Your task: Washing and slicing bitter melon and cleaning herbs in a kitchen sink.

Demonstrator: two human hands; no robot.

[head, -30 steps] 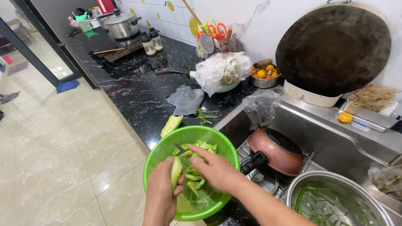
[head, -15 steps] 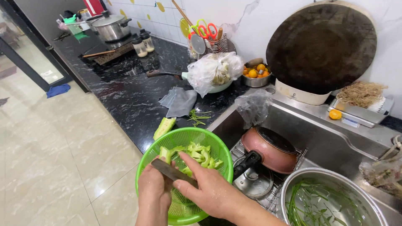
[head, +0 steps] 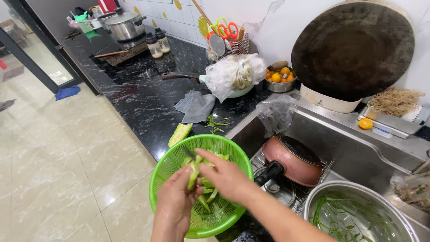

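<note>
Your left hand (head: 174, 206) and your right hand (head: 226, 177) are over the green basket (head: 163, 168) near you, and together they hold a long green vegetable piece (head: 194, 172) with a dark knife tip (head: 188, 153) poking out just behind it. More green strips (head: 208, 199) lie in the basket, and another green piece (head: 179, 134) lies on the black counter (head: 139, 98) just past the basket. To the right, a pink pan (head: 298, 161) sits in the sink (head: 354, 148), and a steel bowl (head: 358, 215) with green stems sits near it.
</note>
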